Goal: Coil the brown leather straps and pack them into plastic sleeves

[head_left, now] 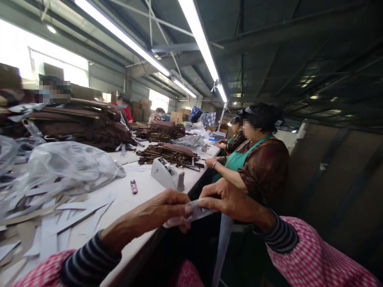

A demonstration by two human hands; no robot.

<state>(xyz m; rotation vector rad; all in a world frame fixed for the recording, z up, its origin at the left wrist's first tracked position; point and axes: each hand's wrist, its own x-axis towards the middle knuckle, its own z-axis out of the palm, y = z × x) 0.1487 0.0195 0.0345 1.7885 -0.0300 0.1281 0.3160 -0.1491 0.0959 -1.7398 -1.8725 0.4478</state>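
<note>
My left hand (170,205) and my right hand (231,199) are close together just off the table's front edge. Both are closed, pinching a translucent plastic strip (199,213) between thumbs and fingers. A long pale length (223,249) hangs under my right hand; whether it joins the strip I cannot tell. Behind my left hand stands a grey tape dispenser (167,175) on the white table (119,191). Small pink-handled thread snips (133,187) lie to its left.
White and brown paper strips (60,219) and a crumpled clear plastic bag (72,163) cover the table's left side. Stacks of brown bags (80,121) rise behind, with a smaller pile (167,153) farther right. A co-worker in a green apron (236,159) is at the right edge.
</note>
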